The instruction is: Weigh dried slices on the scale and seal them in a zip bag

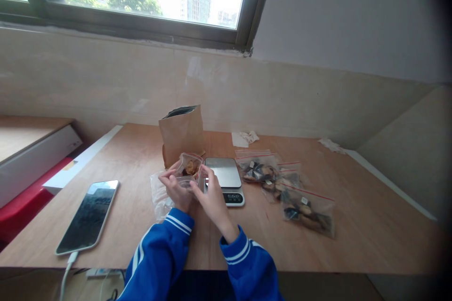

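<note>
Between my two hands is a clear zip bag (184,162) with a red seal line, its mouth spread apart, showing brownish dried pieces inside. My left hand (176,190) grips the bag's left side from below. At the right edge, my right hand (211,193) pinches the plastic between thumb and fingers. Just right of the bag stands a white digital kitchen scale (223,173) with a bare steel plate and a dark display, too small to read. Behind the hands a brown kraft paper pouch (182,131) stands upright with its top open.
Several filled zip bags (308,211) of dark and tan dried pieces lie right of the scale. Crumpled clear plastic (158,193) lies left of my hands. A phone (90,216) with a white cable (67,273) rests at the left. White tissue (249,137) lies near the wall.
</note>
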